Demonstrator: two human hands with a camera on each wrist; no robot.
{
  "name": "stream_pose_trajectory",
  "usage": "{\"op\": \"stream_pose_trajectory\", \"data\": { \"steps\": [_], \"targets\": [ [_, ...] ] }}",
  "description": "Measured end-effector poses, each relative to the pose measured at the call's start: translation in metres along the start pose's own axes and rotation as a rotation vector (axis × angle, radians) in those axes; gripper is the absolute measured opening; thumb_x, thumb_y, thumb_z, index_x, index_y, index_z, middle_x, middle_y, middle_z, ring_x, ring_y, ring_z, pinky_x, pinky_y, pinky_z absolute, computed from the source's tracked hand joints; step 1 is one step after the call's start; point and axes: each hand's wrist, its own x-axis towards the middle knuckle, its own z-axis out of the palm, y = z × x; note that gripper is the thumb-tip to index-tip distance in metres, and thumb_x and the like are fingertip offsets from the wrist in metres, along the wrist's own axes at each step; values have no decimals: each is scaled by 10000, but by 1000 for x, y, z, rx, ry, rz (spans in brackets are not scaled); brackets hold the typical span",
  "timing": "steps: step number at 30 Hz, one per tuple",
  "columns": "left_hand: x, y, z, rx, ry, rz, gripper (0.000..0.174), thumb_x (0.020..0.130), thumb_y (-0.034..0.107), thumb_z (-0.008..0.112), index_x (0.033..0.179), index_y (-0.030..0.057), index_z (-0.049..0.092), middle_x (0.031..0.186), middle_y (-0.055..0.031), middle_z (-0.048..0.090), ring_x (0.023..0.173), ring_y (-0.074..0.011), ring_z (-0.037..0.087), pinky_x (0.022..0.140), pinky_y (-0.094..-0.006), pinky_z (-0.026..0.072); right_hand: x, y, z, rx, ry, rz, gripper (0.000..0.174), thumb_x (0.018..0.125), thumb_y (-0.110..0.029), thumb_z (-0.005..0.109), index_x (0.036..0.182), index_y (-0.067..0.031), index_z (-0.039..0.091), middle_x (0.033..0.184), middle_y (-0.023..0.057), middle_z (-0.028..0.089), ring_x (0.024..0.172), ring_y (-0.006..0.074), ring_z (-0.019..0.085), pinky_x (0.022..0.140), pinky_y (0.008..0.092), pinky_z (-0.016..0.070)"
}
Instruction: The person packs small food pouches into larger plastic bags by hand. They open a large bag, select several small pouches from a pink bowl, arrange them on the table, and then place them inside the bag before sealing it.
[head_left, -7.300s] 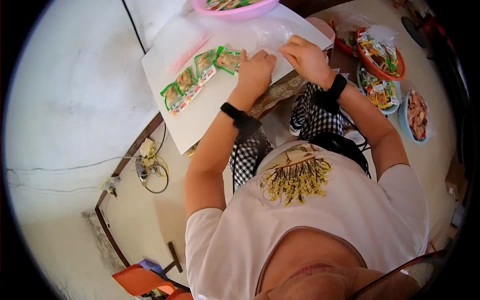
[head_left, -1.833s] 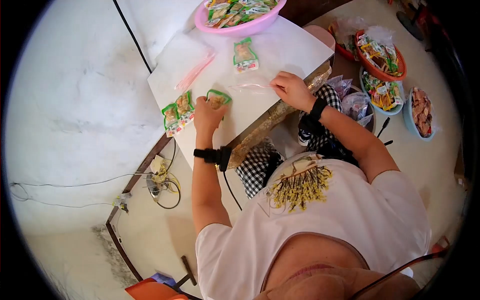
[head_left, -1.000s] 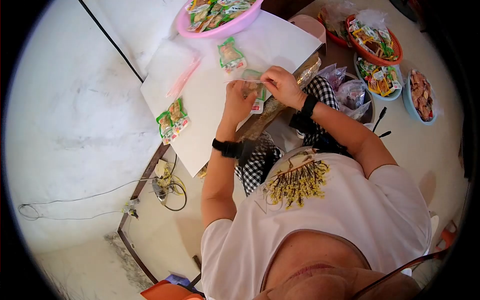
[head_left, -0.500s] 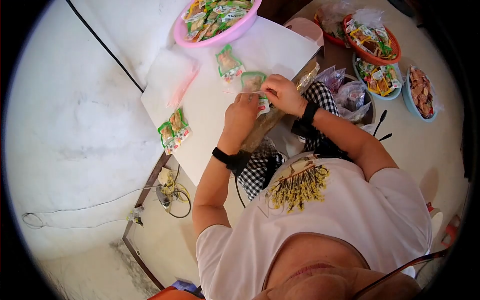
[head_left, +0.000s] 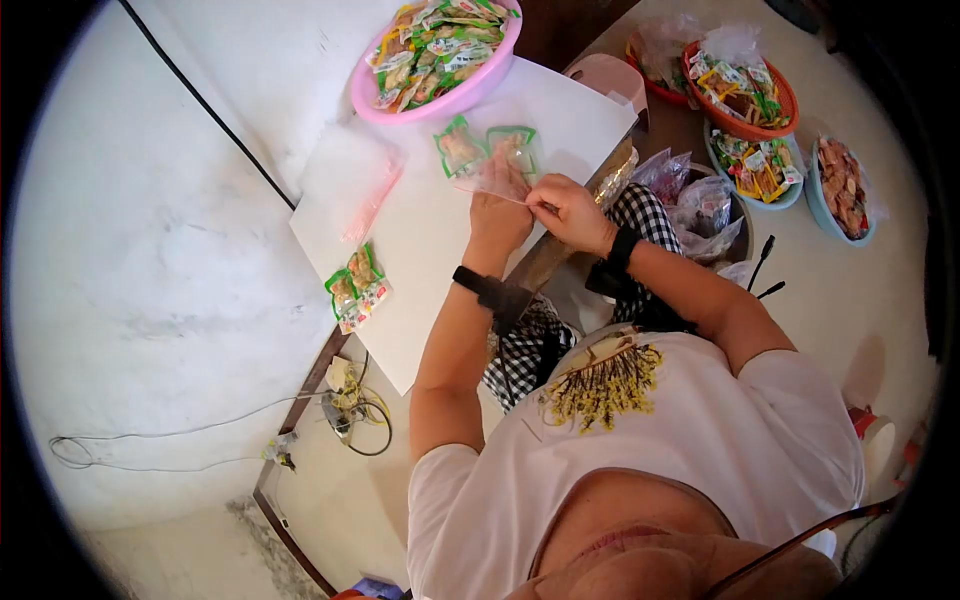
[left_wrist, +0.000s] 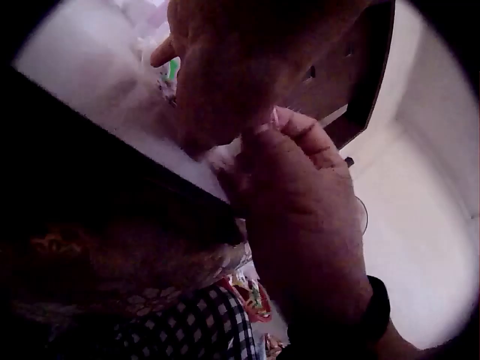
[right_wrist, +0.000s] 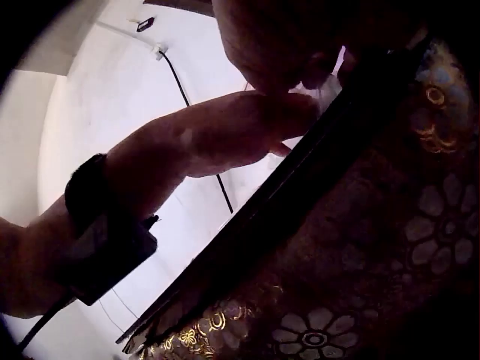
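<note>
Two packets, labels unreadable, lie beyond the left hand, its fingers straight behind a bag the right hand pinches by the surface's near edge.

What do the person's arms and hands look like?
The left hand and right hand are bare, without gloves. Black straps circle both wrists; the left one carries a dark box, with a dark cable beside it. The short sleeves look white.
</note>
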Motion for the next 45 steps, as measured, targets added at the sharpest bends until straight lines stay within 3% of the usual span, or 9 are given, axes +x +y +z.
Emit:
{"op": "stream_pose_trajectory", "data": {
  "steps": [6,9,14,18,21,24,31,37,45],
  "targets": [
    [25,-11,31,-388,149,-80,595,912,203,509,1437,-10,326,1500,-170,319,1319,-301,386,1021,-355,392,4,-3,-3,-10,10,-18,50,817,-15,616,860,-31,598,782,113,546,740,304,546,656,370,449],
    [44,6,6,260,-141,-303,583,943,291,469,1434,6,336,1472,-148,353,1343,-323,347,1043,-370,371,4,-6,-3,-23,-1,-28,70,828,-10,611,895,-28,616,791,108,554,737,289,556,646,358,454],
    [37,-18,38,1197,26,-206,608,944,408,454,1407,23,370,1458,-168,353,1358,-411,294,966,-442,434,4,-11,-1,8,-4,8,91,822,13,597,905,-23,609,817,113,558,743,282,564,649,353,461],
    [2,-3,10,327,-7,-306,561,903,393,508,1341,44,466,1283,-187,510,1198,-383,482,696,-431,527,-2,-4,0,-84,-36,69,88,811,4,602,894,-24,595,819,118,557,747,293,562,648,365,461],
    [-35,5,-14,486,124,-99,391,829,330,582,1123,76,624,950,-115,614,880,-304,596,512,-396,481,4,-9,3,-143,-59,58,97,791,-30,623,880,-38,587,813,117,566,772,315,564,672,402,462],
    [-70,22,-41,410,-26,-169,182,757,264,634,860,116,661,694,-34,555,633,-215,540,449,-357,423,-1,-19,16,-144,-159,52,98,781,-30,621,873,-43,589,808,112,569,779,316,559,691,412,445],
    [-130,23,-111,-375,-80,0,120,800,218,669,821,100,653,749,-78,622,692,-232,639,562,-365,500,-4,-30,27,-311,-289,-71,73,780,-66,619,843,-48,586,809,101,582,814,322,553,734,425,409],
    [-209,-144,-94,247,314,-853,355,823,214,664,1143,73,601,1177,-225,596,1125,-392,531,890,-480,473,-7,-39,22,-314,-329,-47,73,779,-77,636,816,-53,577,781,95,573,790,316,545,722,419,402],
    [-299,-265,-20,-475,123,-1378,454,758,280,717,1079,-27,626,879,-182,674,729,-284,656,620,-376,509,-9,-53,18,-332,-341,-99,102,780,-88,681,823,-56,594,760,88,561,757,295,546,682,396,424]
  ]
}}
